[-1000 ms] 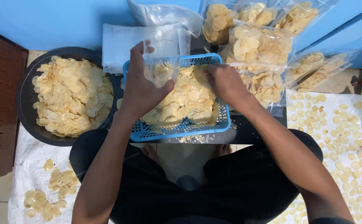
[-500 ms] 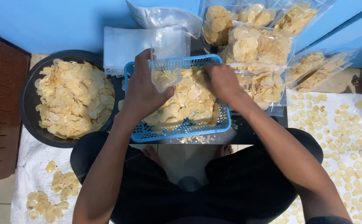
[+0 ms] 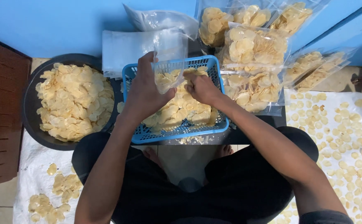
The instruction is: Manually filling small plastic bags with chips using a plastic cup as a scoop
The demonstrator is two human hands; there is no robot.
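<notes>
Head view: a clear bag (image 3: 169,62) was held upright over the blue basket (image 3: 133,74) by the left hand (image 3: 145,93), its grip clamped on the bag's edge. The bag was already holding a few chips low down. The right hand (image 3: 201,88) was pressed into the chips (image 3: 181,110) in the basket, fingers curled together around a scoop; how much was held could not be told. Compared with a second earlier, the bag was raised a little and the right hand was moved closer to its mouth, so filling was judged under way. A black bowl (image 3: 29,112) of chips was beside the basket; filled bags (image 3: 251,49) were stacked behind.
</notes>
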